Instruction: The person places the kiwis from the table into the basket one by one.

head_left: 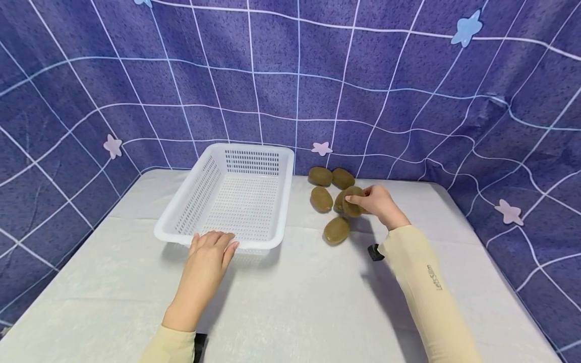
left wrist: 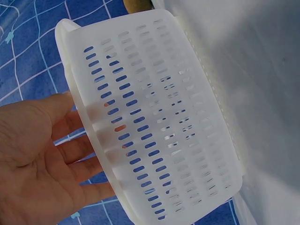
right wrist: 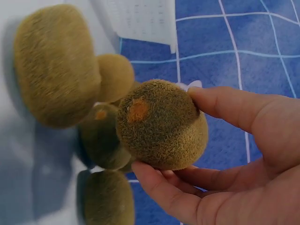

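Note:
My right hand [head_left: 380, 205] pinches a brown, fuzzy kiwi [right wrist: 161, 126] between thumb and fingers, in front of another kiwi [head_left: 338, 201] that it partly hides. An orange-brown spot shows on the held fruit's end. Closer to me lies one kiwi [head_left: 337, 230]; more sit behind and to the left, among them a kiwi [head_left: 321, 199] and a kiwi [head_left: 320, 176]. My left hand [head_left: 209, 267] rests on the near rim of a white slotted plastic basket [head_left: 281, 201]. In the left wrist view its fingers [left wrist: 77, 149] reach over the rim and show faintly through the wall.
The basket stands left of the kiwis on a table with a white cloth [head_left: 308, 307]. Behind and at both sides hangs a purple-blue curtain [head_left: 272, 91] with a grid pattern and stars. A small black object [head_left: 374, 252] shows beside my right sleeve.

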`<act>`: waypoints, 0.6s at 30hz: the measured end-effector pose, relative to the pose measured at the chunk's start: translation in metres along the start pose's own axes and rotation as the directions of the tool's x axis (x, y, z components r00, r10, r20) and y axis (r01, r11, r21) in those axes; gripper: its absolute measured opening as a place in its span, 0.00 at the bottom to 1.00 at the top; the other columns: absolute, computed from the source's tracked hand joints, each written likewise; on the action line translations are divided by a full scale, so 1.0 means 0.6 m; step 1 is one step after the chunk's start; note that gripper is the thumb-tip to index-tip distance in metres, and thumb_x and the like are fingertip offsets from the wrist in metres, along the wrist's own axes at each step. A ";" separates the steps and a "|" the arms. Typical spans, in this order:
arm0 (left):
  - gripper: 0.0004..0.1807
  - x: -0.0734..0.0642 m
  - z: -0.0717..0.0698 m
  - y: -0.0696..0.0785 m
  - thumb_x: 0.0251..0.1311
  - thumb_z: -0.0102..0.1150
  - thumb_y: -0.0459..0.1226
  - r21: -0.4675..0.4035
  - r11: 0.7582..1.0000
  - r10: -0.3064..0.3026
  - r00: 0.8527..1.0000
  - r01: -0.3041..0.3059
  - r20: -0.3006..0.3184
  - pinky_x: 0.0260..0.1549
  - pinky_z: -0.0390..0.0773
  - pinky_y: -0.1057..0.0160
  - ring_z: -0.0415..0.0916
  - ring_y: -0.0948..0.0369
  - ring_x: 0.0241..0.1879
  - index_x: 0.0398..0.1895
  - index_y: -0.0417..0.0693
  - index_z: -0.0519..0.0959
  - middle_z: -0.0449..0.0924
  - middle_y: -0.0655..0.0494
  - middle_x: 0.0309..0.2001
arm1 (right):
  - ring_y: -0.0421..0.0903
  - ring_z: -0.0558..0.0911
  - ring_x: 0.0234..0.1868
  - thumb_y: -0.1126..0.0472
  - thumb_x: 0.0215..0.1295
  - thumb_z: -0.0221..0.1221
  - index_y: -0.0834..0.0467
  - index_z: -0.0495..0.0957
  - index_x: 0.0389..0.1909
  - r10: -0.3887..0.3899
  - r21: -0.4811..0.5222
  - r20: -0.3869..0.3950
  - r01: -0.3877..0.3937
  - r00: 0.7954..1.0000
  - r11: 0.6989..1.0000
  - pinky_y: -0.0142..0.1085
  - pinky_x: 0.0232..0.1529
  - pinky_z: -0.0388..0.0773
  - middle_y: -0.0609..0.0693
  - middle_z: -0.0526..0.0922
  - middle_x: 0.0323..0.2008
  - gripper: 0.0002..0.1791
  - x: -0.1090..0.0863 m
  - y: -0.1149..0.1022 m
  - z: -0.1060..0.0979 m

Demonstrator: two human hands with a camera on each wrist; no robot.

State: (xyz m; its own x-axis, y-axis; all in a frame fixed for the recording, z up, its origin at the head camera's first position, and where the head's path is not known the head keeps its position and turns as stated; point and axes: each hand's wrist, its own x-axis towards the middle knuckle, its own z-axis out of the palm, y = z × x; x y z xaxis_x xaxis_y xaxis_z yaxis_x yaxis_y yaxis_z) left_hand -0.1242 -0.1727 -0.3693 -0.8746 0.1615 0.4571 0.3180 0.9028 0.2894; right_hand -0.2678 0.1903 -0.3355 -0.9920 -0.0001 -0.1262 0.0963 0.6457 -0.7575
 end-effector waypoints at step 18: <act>0.14 0.000 0.000 0.001 0.67 0.56 0.38 -0.003 1.000 0.004 1.000 -0.004 -0.011 0.61 0.58 0.33 0.72 0.43 0.54 0.48 0.37 0.80 0.79 0.42 0.46 | 0.43 0.71 0.22 0.50 0.59 0.64 0.60 0.72 0.21 -0.083 -0.114 -0.051 0.077 0.995 0.990 0.32 0.23 0.68 0.49 0.70 0.21 0.20 0.010 -0.084 -0.005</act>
State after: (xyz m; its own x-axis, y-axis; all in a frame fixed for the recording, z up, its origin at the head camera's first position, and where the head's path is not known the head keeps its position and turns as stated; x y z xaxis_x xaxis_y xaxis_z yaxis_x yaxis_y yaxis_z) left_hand -0.1243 -0.1720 -0.3691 -0.8693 0.1608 0.4675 0.3227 0.9009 0.2902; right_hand -0.2789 0.1601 -0.2964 -0.9994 -0.0149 -0.0303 0.0100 0.7269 -0.6867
